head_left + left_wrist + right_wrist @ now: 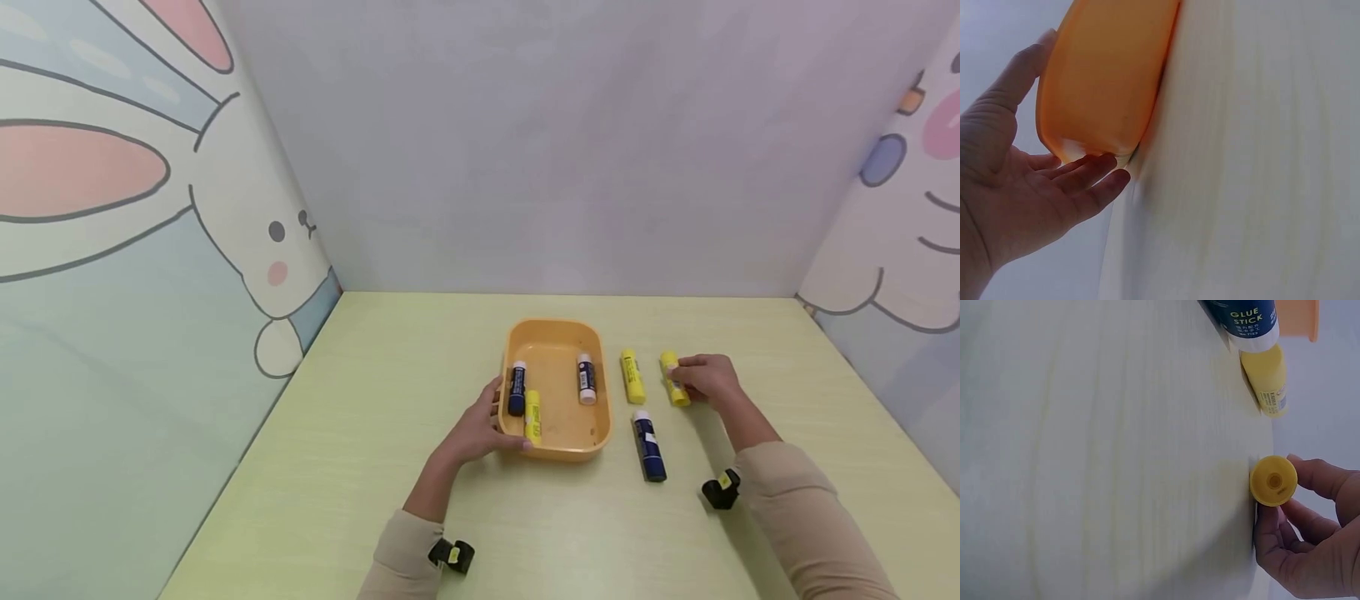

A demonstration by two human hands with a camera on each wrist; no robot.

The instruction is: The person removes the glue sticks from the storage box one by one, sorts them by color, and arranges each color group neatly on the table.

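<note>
My left hand (476,429) grips the near left corner of an orange plastic tray (558,455), thumb at the rim and fingers against the outer side wall. Inside the tray lie a dark blue glue stick (517,390) and a yellow glue stick (533,418) at the left, and another blue glue stick (587,379) at the right. On the table to the right of the tray, my right hand (708,379) pinches a yellow glue stick (1273,481) between thumb and fingers. Its round yellow end faces the right wrist camera.
Between the tray and my right hand lies a second yellow glue stick (632,377). Nearer to me is a dark blue glue stick (649,450) with a white end. A plain wall (555,167) rises behind the table (360,467), with cartoon-printed walls (150,375) at the sides.
</note>
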